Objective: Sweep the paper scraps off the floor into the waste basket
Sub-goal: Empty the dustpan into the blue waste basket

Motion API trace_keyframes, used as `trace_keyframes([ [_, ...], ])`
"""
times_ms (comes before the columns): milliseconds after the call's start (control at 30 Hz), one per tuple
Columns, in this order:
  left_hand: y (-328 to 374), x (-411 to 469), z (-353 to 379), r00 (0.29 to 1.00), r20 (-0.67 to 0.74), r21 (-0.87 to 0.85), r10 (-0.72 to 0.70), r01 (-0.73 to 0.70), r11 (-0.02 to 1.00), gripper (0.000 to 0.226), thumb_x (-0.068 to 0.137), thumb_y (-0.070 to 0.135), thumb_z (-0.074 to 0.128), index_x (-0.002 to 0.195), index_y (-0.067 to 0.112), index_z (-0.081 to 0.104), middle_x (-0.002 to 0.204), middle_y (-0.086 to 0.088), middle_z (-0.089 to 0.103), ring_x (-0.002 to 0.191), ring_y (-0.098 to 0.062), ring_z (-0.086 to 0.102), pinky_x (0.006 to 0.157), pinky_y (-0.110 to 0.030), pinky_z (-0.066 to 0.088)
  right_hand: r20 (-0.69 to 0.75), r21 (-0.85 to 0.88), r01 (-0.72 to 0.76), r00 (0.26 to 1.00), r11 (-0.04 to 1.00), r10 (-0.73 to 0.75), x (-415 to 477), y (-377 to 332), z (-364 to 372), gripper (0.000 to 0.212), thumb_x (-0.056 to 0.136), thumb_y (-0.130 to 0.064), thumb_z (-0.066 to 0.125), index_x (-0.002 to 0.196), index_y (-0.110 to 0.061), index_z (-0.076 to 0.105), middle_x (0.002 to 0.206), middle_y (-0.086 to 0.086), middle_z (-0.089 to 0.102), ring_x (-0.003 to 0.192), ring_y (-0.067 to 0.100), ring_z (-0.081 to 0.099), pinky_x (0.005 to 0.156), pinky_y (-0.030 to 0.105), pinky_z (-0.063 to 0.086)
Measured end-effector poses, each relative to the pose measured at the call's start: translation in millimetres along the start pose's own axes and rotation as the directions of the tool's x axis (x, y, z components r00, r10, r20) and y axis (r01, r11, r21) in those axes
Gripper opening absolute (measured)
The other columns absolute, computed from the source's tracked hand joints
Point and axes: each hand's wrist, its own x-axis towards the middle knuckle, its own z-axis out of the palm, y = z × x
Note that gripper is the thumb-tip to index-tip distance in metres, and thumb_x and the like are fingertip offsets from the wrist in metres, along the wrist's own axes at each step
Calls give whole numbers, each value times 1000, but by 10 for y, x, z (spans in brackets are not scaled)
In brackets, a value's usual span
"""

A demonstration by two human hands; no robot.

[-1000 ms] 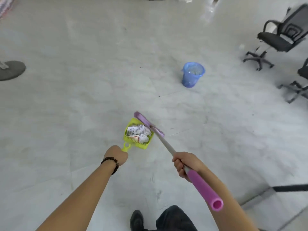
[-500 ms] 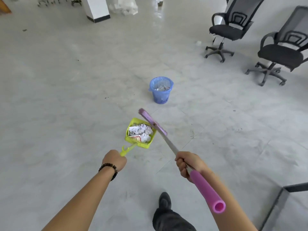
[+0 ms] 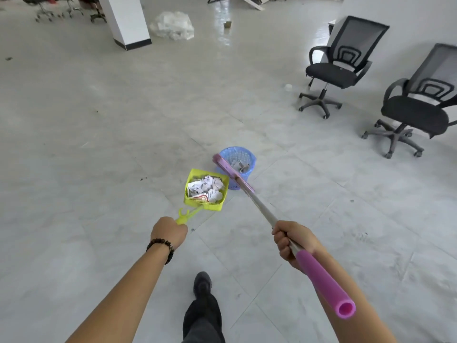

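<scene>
My left hand (image 3: 168, 230) grips the handle of a lime-green dustpan (image 3: 192, 180), held off the floor and filled with crumpled paper scraps (image 3: 206, 188). My right hand (image 3: 293, 240) grips the metal shaft of a broom (image 3: 262, 208) with a pink grip and a pink head. The broom head crosses in front of a blue waste basket (image 3: 243, 157), which stands on the floor just right of the dustpan. Some paper lies inside the basket.
Two black office chairs (image 3: 338, 68) (image 3: 420, 107) stand at the right. A white pillar (image 3: 127, 21) and a heap of clear plastic (image 3: 173, 26) are at the back. My dark shoe (image 3: 202, 284) is on the grey tiled floor below the hands.
The view has closed in on the blue basket, which now sits right beside the dustpan and behind the broom head. Both hands keep their hold.
</scene>
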Motion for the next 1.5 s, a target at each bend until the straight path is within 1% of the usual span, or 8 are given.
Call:
trace_keyframes([
  [267,1170,1618,-530,986,-1,115,165,-164,980,32,82,8,55,58,12,33,54,-2,35,50,-23,34,47,-24,22,-129,120,79,990,990,-63,777,-1309,610,24,87,0,49,67,-13,44,45,-4,37,29,5,31,29,13,25],
  [533,2114,2482,-528,943,81,397,323,-327,858,28,84,12,54,59,13,41,59,-4,47,67,-31,51,53,-27,36,-210,149,102,975,984,-70,1395,-2087,725,23,86,-1,50,66,-11,48,46,-2,42,31,5,35,32,14,30],
  [833,2754,2595,83,916,243,666,319,-397,632,15,91,24,54,98,13,62,98,-7,67,92,-27,65,66,-27,43,-161,139,-43,985,989,66,2059,-2568,230,20,82,0,51,64,-9,50,47,-1,45,32,7,40,33,16,34],
  [933,2868,2639,203,941,317,441,120,-258,860,25,85,35,63,79,13,53,73,-4,59,61,-20,56,51,-23,39,-106,190,-109,986,976,131,2213,-2701,31,24,84,-2,51,62,-11,48,46,-2,44,30,6,39,31,15,33],
  [1000,2909,2665,260,876,474,125,-84,28,992,30,84,37,69,80,11,55,64,-5,57,50,-16,51,43,-20,36,-61,248,-147,984,958,167,2300,-2777,-53,27,85,-3,50,60,-13,46,45,-4,42,30,5,39,29,14,33],
  [1167,2881,2687,413,617,771,-346,-158,615,708,20,94,30,60,99,11,57,67,-7,58,45,-12,53,35,-17,42,-8,245,-168,985,955,175,2442,-2777,-58,25,84,-4,51,61,-14,47,49,-3,43,33,6,38,32,15,34],
  [1300,2894,2644,635,576,817,-452,-36,676,582,13,97,20,54,107,12,56,76,-6,62,44,-10,53,33,-16,41,-2,173,-165,986,971,168,2504,-2686,-41,23,80,-3,53,60,-13,48,49,-1,43,34,8,38,33,17,34],
  [1500,3075,2596,507,631,775,-497,19,592,634,11,96,18,57,97,7,54,70,-3,54,40,-8,47,29,-15,34,40,369,-196,980,909,195,2584,-2695,-29,28,87,-3,49,64,-16,41,43,-4,41,29,6,38,29,15,34],
])
